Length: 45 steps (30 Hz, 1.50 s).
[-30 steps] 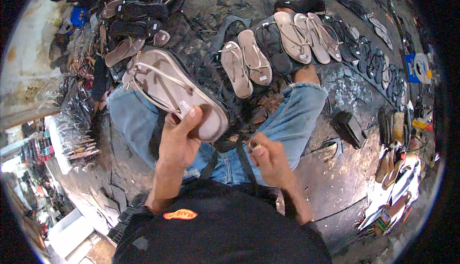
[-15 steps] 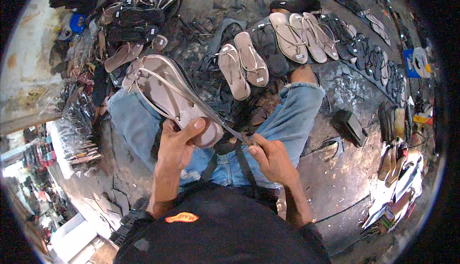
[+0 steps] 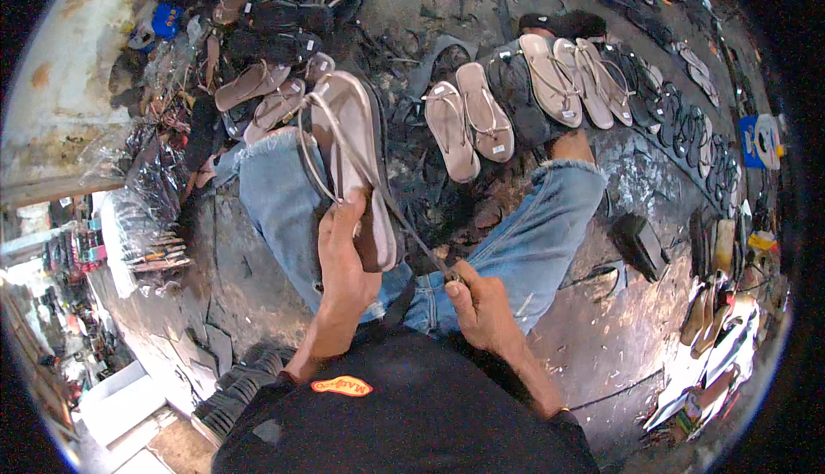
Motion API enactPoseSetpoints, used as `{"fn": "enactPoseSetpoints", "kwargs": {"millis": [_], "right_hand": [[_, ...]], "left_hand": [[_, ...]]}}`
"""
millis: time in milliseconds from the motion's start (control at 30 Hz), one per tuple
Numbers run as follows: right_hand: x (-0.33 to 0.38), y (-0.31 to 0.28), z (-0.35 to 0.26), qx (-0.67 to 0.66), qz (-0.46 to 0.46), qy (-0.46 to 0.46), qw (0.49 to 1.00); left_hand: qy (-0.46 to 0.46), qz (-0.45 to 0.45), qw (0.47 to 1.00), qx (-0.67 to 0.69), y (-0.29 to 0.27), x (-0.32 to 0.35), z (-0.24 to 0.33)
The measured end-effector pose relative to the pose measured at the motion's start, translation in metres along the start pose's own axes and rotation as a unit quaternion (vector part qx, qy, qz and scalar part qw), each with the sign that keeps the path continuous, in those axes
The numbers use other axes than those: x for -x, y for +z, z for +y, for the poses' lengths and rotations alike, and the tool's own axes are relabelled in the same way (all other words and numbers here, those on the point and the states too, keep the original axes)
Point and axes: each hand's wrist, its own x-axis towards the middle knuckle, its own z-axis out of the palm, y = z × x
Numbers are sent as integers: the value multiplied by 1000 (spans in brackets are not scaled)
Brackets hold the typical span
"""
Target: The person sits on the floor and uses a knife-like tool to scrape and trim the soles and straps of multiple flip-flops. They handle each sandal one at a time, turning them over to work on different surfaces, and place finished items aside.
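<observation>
Over the denim-clad knees above the floor [image 3: 601,336], the tan sandal [image 3: 357,165], judged light with a flexible sole, is gripped at its heel by the left hand [image 3: 344,263], while the right hand [image 3: 481,306] fingers pinch its thin, pliable strap [image 3: 412,238] taut.

We are looking through a single wide fisheye camera worn on the head, facing steeply down over a dark shirt [image 3: 404,422] and jeans-clad knees toward the floor [image 3: 601,328]. We are seeing the left hand [image 3: 344,259], the right hand [image 3: 481,302] and the sandal [image 3: 352,165] close up near the centre, while rows of sandals [image 3: 550,79] are bending along the far rim. No second view is sharing this scene.
</observation>
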Motion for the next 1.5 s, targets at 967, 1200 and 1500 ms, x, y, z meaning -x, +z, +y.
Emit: {"fn": "enactPoseSetpoints", "kwargs": {"millis": [967,1200,1500], "right_hand": [[-54,-33,-54,-179,172,-86,965],[108,-18,22,57,-19,62,996],[18,-28,7,112,-14,29,993]], "left_hand": [[-84,-172,964,-184,35,-17,61],[-165,-101,968,-159,4,16,74],[-183,-193,883,-386,17,12,72]]}}
